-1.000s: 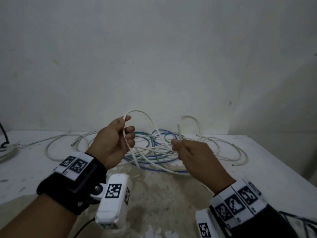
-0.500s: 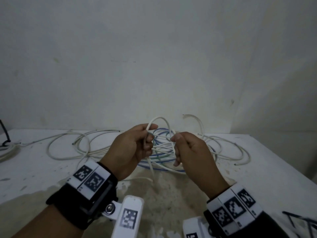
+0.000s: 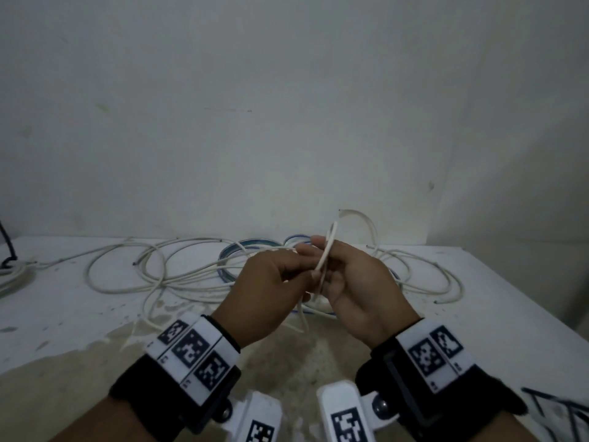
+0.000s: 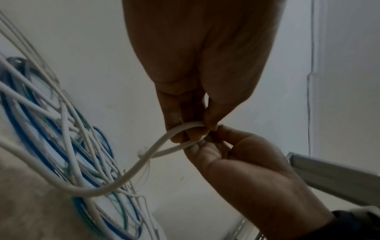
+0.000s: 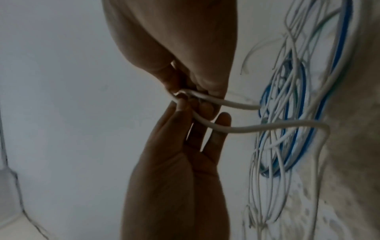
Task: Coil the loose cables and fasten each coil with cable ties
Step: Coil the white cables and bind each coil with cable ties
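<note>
White table (image 3: 79, 317), both hands pinch cable (image 3: 325, 256)

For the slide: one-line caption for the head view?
Both hands, left hand and right hand, pinch a white cable loop above tangled cables on the table.

head: above, facing wall | wrists: close beneath hands (image 3: 318, 282) | shared: hands

The light is dim, flat and grey-blue, with soft shadows only. The wall (image 3: 287, 106) darkens toward the picture corners. Both wrist views are soft and noisy, the cables (image 4: 61, 138) blurred, the straight lines curved.
</note>
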